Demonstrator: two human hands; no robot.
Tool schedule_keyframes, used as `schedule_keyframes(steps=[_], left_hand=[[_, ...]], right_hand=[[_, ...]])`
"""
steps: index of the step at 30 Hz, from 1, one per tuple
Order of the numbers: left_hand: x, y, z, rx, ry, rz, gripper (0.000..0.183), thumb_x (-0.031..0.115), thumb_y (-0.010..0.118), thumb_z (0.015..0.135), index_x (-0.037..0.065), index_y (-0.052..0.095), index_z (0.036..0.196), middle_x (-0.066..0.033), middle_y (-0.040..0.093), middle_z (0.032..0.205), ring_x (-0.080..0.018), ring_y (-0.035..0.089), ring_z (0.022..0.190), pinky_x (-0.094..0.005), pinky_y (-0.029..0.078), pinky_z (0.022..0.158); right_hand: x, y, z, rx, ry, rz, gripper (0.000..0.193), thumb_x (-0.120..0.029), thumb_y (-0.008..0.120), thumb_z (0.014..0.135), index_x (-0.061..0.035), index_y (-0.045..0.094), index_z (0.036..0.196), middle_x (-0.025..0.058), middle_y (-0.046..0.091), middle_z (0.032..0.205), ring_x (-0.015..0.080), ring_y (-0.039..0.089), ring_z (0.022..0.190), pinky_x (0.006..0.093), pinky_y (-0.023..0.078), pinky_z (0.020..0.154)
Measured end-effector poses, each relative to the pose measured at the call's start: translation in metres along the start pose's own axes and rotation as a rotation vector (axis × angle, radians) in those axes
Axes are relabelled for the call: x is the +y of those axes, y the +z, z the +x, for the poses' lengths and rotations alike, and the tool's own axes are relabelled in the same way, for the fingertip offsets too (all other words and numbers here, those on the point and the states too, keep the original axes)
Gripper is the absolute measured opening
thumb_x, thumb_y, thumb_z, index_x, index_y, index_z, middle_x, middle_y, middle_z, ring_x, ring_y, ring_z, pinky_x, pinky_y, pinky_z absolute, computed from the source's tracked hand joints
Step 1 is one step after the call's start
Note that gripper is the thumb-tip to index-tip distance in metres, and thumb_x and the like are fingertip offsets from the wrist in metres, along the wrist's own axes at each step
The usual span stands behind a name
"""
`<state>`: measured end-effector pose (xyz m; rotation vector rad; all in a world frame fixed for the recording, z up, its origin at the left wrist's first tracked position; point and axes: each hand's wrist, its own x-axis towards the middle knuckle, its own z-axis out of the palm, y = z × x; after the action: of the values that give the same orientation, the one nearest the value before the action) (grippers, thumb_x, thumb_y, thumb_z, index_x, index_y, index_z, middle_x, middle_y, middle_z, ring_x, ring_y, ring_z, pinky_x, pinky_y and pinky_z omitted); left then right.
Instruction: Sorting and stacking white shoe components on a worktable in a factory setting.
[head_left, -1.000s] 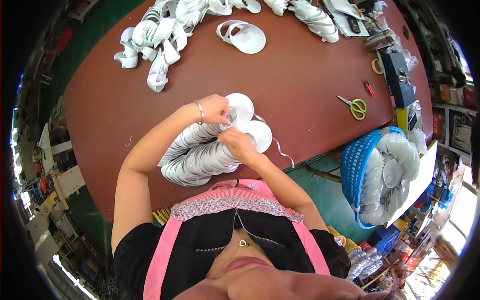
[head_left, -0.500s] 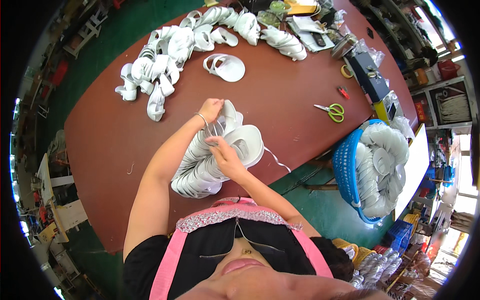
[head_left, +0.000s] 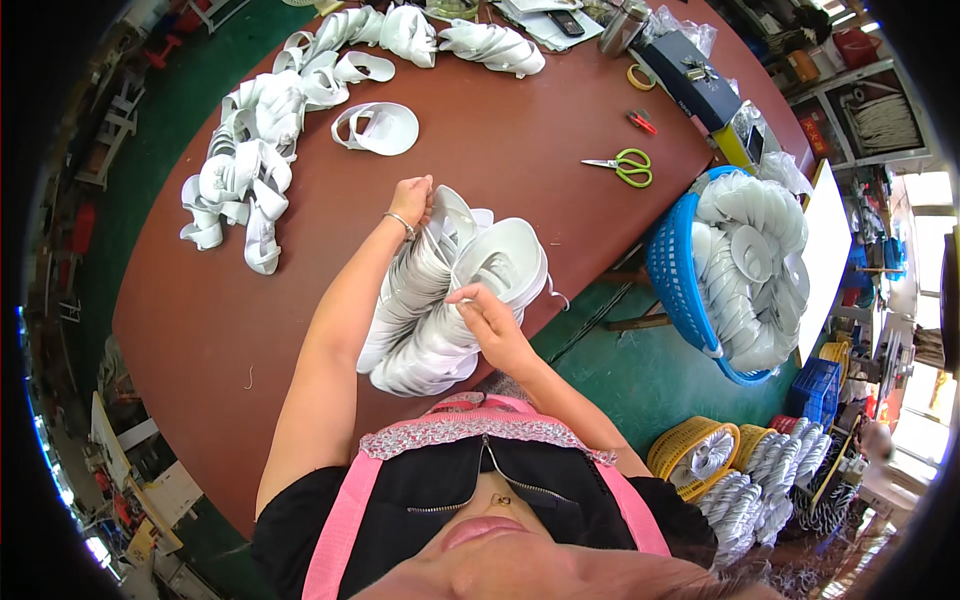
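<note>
A thick bundle of nested white sun visors (head_left: 420, 355) lies on the table in front of me, two rows side by side with their brims fanned outward. My left hand (head_left: 411, 202) is closed at the far left edge of the bundle; what its fingers grip is hidden. Over the right row, my right hand (head_left: 495, 325) is bent with thumb and fingertips drawn together near the visors' openings. Whatever those fingertips pinch is too small to make out. A thin white strip (head_left: 558, 293) sticks out past the bundle's right side.
More white visors (head_left: 265, 110) form a curved row along the far left of the brown table (head_left: 200, 330); a single visor (head_left: 385, 129) lies apart. Green-handled scissors (head_left: 630, 168), a red cutter (head_left: 641, 122) and tape (head_left: 640, 77) lie right. A blue basket (head_left: 670, 260) of visors stands beside the table.
My left hand has drawn away from the right, ending at the bundle's far left edge. The white strip seen between the hands no longer shows there. The view has shifted, moving table items leftward.
</note>
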<state>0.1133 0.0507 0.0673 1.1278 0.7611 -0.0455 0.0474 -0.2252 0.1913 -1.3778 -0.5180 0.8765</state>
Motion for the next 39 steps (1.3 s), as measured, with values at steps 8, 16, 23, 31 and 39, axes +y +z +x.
schedule_keyframes(steps=[8, 16, 23, 31, 39], left_hand=[[0.028, 0.039, -0.071, -0.042, 1.019, 0.791, 0.029, 0.028, 0.052, 0.097, 0.007, 0.055, 0.077, -0.0092, 0.058, 0.059, -0.0281, 0.055, 0.046, -0.0365, 0.047, 0.048], [0.022, 0.049, -0.122, -0.265, 0.789, 1.377, 0.025, 0.025, 0.052, 0.095, 0.005, 0.060, 0.080, -0.0174, 0.063, 0.067, -0.0373, 0.063, 0.065, -0.0463, 0.050, 0.057], [0.035, 0.055, -0.123, -0.175, 0.833, 1.045, 0.031, 0.023, 0.052, 0.097, 0.002, 0.059, 0.076, -0.0195, 0.059, 0.067, -0.0366, 0.060, 0.062, -0.0453, 0.046, 0.057], [0.037, 0.057, -0.115, -0.321, 0.525, 0.211, 0.020, 0.016, 0.052, 0.101, 0.004, 0.054, 0.085, -0.0021, 0.061, 0.080, -0.0092, 0.055, 0.074, -0.0296, 0.048, 0.067], [0.025, 0.069, -0.108, -0.370, 0.766, 0.645, 0.016, 0.011, 0.055, 0.097, 0.003, 0.064, 0.107, -0.0086, 0.057, 0.128, -0.0189, 0.061, 0.104, -0.0330, 0.051, 0.087]], right_hand=[[0.017, -0.057, 0.034, 0.074, 0.057, 0.369, 0.025, -0.012, 0.045, 0.104, -0.0041, 0.051, 0.127, -0.0065, 0.035, 0.068, 0.0055, 0.035, 0.062, 0.0220, 0.032, 0.059], [0.014, -0.025, 0.076, 0.397, -0.263, -0.046, 0.029, -0.015, 0.045, 0.105, 0.0004, 0.049, 0.129, 0.0085, 0.065, 0.086, 0.0144, 0.061, 0.086, 0.0287, 0.047, 0.082], [0.040, -0.031, 0.063, 0.231, 0.065, -0.518, 0.017, -0.008, 0.060, 0.094, 0.0031, 0.066, 0.106, 0.0081, 0.071, 0.087, 0.0140, 0.065, 0.070, 0.0283, 0.053, 0.065], [0.048, -0.039, 0.086, 0.255, 0.192, -0.245, 0.013, -0.008, 0.069, 0.087, 0.0043, 0.068, 0.083, 0.0060, 0.068, 0.071, 0.0114, 0.062, 0.062, 0.0258, 0.046, 0.056], [0.049, -0.040, 0.078, 0.174, 0.164, -0.415, 0.015, -0.014, 0.075, 0.079, 0.0007, 0.073, 0.081, 0.0108, 0.070, 0.069, 0.0193, 0.066, 0.062, 0.0352, 0.050, 0.061]])
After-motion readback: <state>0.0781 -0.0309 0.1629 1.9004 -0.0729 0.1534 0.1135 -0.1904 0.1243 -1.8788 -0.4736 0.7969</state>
